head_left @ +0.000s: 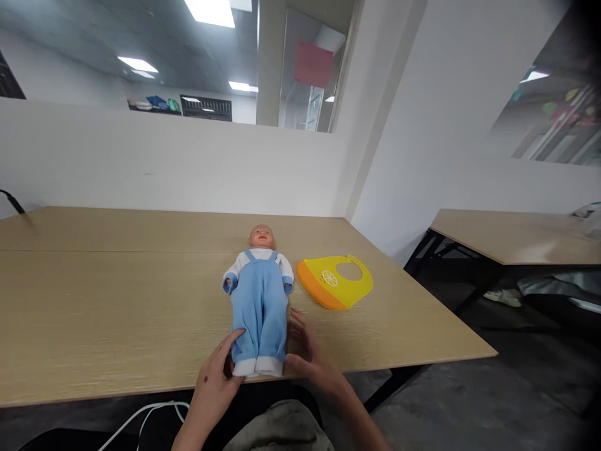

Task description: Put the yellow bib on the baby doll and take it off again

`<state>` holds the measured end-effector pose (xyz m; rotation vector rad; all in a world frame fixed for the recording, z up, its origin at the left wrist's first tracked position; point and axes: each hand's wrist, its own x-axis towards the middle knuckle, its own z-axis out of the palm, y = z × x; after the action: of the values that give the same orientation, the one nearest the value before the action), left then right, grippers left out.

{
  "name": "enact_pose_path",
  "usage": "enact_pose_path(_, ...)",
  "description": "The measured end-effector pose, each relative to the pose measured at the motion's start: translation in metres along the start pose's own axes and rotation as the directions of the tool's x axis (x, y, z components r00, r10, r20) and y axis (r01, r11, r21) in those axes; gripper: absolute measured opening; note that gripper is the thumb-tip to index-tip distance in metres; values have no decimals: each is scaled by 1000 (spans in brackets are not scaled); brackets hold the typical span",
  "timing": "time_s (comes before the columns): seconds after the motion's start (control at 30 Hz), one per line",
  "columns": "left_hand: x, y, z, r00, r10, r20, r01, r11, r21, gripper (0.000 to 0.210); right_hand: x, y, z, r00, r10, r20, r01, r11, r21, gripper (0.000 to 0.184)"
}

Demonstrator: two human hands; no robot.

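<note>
A baby doll [260,294] lies on its back on the table, its head toward the wall. It wears light blue dungarees over a white top with blue cuffs, and the trouser legs end in white hems near the table's front edge. My left hand [216,376] is at the doll's lower leg, its thumb touching the blue cloth and its fingers by the hem, with a gap between. Along the other leg, my right hand [312,357] stands with fingers apart, holding nothing. A yellow bib [345,285] with an orange pocket and a white citrus-slice print lies right of the doll.
The wooden table [117,300] meets a white wall with windows at the back. A second table [507,235] stands to the right beyond a floor gap. White cables [162,406] hang below the front edge. A black cord [13,202] shows at far left.
</note>
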<state>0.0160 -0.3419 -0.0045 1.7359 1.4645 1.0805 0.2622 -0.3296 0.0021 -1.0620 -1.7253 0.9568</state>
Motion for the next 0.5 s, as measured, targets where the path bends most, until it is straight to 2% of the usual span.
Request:
enact_pose_path(0.1,-1,0,0,1000,-1,-4,1,1000,11,60,0,7,-31,985,167,-43,-153,960,234,49)
enact_pose_path(0.17,-1,0,0,1000,-6,-6,6,1000,8,59,0,13,-58,942,267,-202,-183,916,357,36)
enact_pose_path(0.27,-1,-1,0,1000,-15,-15,15,1000,-2,58,2,25,-104,810,412,-418,-123,816,565,34)
enact_pose_path(0.37,-1,-1,1,1000,-19,-17,19,1000,6,58,8,39,-147,642,507,-575,-28,765,643,27)
enact_pose_path(0.43,-1,-2,1,1000,-17,-8,18,1000,8,58,14,49,-170,555,555,-620,-2,746,666,20)
enact_pose_path(0.5,-2,-1,1,1000,-16,-6,16,1000,3,58,21,55,-187,497,598,-628,-14,730,684,13)
